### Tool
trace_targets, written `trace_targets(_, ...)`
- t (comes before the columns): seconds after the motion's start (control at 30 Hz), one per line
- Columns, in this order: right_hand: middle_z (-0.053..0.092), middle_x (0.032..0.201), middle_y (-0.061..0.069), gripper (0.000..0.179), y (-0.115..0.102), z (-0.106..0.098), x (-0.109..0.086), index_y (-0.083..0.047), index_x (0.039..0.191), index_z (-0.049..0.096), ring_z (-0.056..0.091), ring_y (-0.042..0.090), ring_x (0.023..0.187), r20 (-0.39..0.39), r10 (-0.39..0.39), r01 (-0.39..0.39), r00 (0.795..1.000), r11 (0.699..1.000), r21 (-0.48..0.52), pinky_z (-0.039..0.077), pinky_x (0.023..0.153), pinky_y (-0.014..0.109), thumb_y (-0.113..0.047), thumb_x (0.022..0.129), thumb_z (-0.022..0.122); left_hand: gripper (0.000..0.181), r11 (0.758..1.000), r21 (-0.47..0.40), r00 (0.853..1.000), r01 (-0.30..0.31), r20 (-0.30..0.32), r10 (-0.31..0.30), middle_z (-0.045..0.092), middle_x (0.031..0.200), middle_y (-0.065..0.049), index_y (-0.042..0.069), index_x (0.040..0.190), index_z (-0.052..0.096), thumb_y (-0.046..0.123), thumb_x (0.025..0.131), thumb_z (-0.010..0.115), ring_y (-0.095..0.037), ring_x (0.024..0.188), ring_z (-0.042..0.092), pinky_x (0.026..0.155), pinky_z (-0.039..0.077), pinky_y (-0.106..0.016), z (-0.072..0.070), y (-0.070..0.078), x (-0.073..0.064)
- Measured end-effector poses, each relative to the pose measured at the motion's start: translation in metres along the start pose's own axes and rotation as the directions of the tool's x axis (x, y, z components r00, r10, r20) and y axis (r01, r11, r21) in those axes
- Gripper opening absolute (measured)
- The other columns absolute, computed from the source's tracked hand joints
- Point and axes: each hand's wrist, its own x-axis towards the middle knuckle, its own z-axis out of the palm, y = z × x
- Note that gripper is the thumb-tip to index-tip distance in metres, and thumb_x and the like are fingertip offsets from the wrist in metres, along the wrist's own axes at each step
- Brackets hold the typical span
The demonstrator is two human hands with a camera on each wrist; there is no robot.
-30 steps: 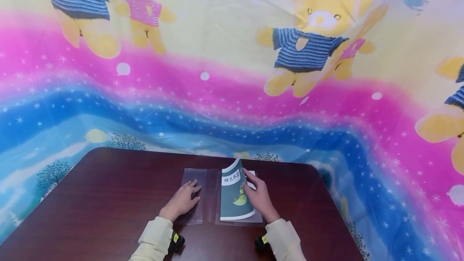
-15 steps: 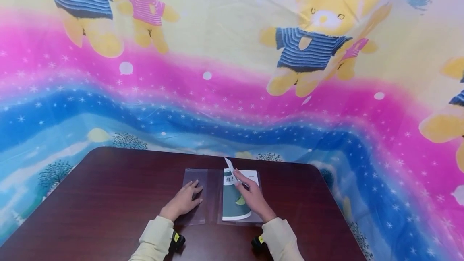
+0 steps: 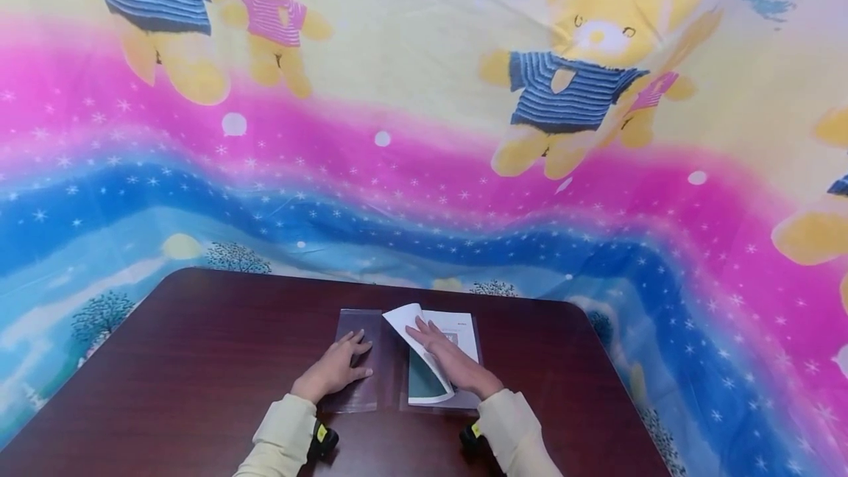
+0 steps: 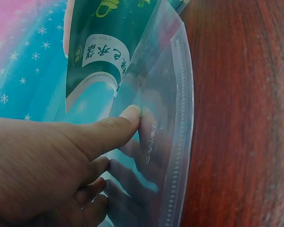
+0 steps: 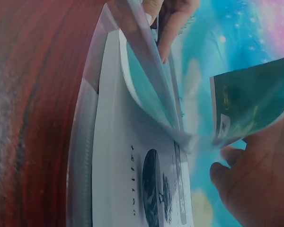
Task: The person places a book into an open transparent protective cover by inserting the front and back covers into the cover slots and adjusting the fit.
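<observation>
Left hand [image 3: 336,366]: palm down, forearm angled in from lower left, fingers spread and relaxed, resting on the left flap of the clear plastic jacket [image 3: 391,370]; not clenched. Right hand [image 3: 453,359]: reaches in from lower right, fingers extended toward far left, against the lifted front cover [image 3: 404,317] of the booklet [image 3: 462,326]; no closed grip seen. Booklet lies on the jacket's right half, on the dark red-brown bench [image 3: 232,359], to the right of the left hand. Long axis runs near to far, away from the person; bound edge at left. Front cover curls up and over, its raised corner pointing far left, white inner face showing; part of its green face is visible beneath.
</observation>
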Motion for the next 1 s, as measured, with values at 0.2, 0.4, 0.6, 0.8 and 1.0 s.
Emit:
trace_targets(0.2,0.013,0.172,0.002,0.056,0.002,0.0,0.006,-0.024,0.158,0.039,0.0,0.035,0.158,0.002,-0.019,0.018,1.0,0.999,0.036,0.0,0.119,0.073,-0.011,0.104,0.034,0.053,1.0,-0.008,1.0,-0.007,0.01,0.007,0.041,0.156,-0.028,-0.005,0.136,0.061,0.015,0.089,0.079,-0.05,0.148,0.028,0.115,0.031,-0.064,0.0,-0.002,0.001)
trace_targets(0.4,0.012,0.172,0.005,0.059,0.002,-0.003,0.01,-0.022,0.158,0.039,0.001,0.035,0.158,0.031,-0.013,0.011,0.999,0.999,0.053,0.007,0.12,0.07,-0.004,0.101,0.042,0.053,1.0,0.004,1.0,-0.01,0.016,0.01,0.041,0.155,-0.028,-0.005,0.135,0.062,0.014,0.089,0.079,-0.051,0.147,0.03,0.114,0.033,-0.064,-0.002,-0.002,0.002)
trace_targets(0.6,0.007,0.172,0.006,0.056,-0.001,-0.006,0.012,-0.016,0.158,0.037,-0.006,0.036,0.158,0.038,-0.013,0.014,0.999,1.0,-0.015,0.002,0.119,0.072,-0.01,0.103,0.047,0.054,1.0,0.002,1.0,-0.009,0.029,0.009,0.041,0.155,-0.028,-0.005,0.136,0.061,0.014,0.089,0.079,-0.05,0.147,0.029,0.114,0.032,-0.064,-0.005,0.0,0.001)
trace_targets(0.8,0.007,0.172,0.007,0.052,-0.005,-0.005,0.016,-0.013,0.158,0.037,-0.008,0.037,0.157,0.041,-0.017,0.02,0.999,0.996,-0.085,0.005,0.121,0.069,-0.014,0.106,0.044,0.054,1.0,0.011,1.0,-0.001,0.028,0.001,0.041,0.156,-0.027,-0.004,0.137,0.061,0.015,0.09,0.078,-0.049,0.148,0.029,0.115,0.032,-0.063,-0.006,-0.001,0.0)
trace_targets(1.0,0.01,0.172,0.008,0.056,-0.005,-0.002,0.022,-0.013,0.157,0.038,-0.005,0.037,0.157,0.042,-0.019,0.023,0.999,0.994,-0.107,0.007,0.121,0.068,-0.01,0.102,0.043,0.055,1.0,0.02,0.999,0.002,0.034,-0.003,0.041,0.156,-0.027,-0.004,0.137,0.061,0.016,0.089,0.079,-0.049,0.148,0.03,0.115,0.033,-0.063,-0.006,-0.003,0.001)
